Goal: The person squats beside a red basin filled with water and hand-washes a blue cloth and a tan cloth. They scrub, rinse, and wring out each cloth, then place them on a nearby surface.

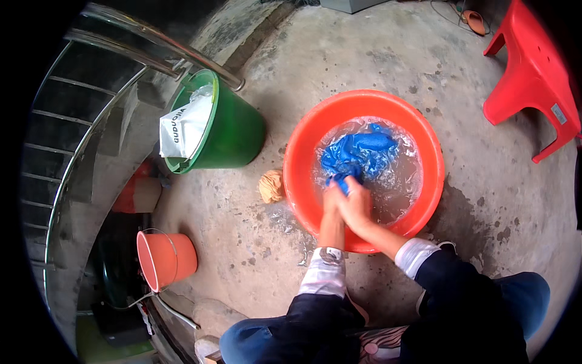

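A wide orange-red basin (427, 200) stands on the floor in front of me, with cloudy, sudsy water (388, 200) in it. A wet blue cloth (364, 148) lies bunched in the water, one end drawn up toward me. Over the near part of the basin, my left hand (333, 199) and my right hand (354, 203) are pressed together, closed around that end of the cloth. The right hand partly covers the left, and both are slightly blurred. My sleeves are pushed back from the wrists.
Beside the basin's left side lies a crumpled yellow-orange cloth (271, 186). Farther left stand a green bucket (239, 130) with a white bag (188, 127) over its rim, and a small orange bucket (179, 258). A metal railing (136, 57) curves along the left; a red plastic stool (527, 79) is at the right.
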{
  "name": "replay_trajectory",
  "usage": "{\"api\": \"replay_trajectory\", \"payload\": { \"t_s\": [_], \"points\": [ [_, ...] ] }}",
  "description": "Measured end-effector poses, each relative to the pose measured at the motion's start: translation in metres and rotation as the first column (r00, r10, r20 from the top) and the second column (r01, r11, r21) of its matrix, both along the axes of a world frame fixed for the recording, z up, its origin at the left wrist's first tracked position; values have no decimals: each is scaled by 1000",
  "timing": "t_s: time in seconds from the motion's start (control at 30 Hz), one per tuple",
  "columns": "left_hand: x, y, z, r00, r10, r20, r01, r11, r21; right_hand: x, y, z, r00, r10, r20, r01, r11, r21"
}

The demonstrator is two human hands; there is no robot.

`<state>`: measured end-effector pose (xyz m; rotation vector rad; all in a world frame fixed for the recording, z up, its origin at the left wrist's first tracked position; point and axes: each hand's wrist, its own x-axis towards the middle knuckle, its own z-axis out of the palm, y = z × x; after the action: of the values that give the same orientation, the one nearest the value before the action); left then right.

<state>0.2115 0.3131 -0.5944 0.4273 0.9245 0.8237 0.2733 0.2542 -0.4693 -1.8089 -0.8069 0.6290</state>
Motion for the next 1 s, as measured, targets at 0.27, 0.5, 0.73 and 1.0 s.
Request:
{"api": "replay_trajectory", "payload": {
  "t_s": [0.27, 0.5, 0.73, 1.0],
  "points": [
    [43, -21, 55, 969, -191, -156, 171, 976, -136, 77, 29, -29, 977, -84, 196, 119, 978, -173],
    [22, -12, 61, -30, -415, -909, 819, 511, -261, 146, 31, -56, 864, 143, 483, 155, 836, -526],
    [4, 10, 35, 934, -71, -349, 75, 997, -3, 82, 33, -79, 980, 18, 197, 48, 944, -326],
    [-16, 2, 19, 944, 21, 330, 31, 988, -151, 0, 8, 32, 983, 183, 14, -183, 964, 193]
  ]
}}
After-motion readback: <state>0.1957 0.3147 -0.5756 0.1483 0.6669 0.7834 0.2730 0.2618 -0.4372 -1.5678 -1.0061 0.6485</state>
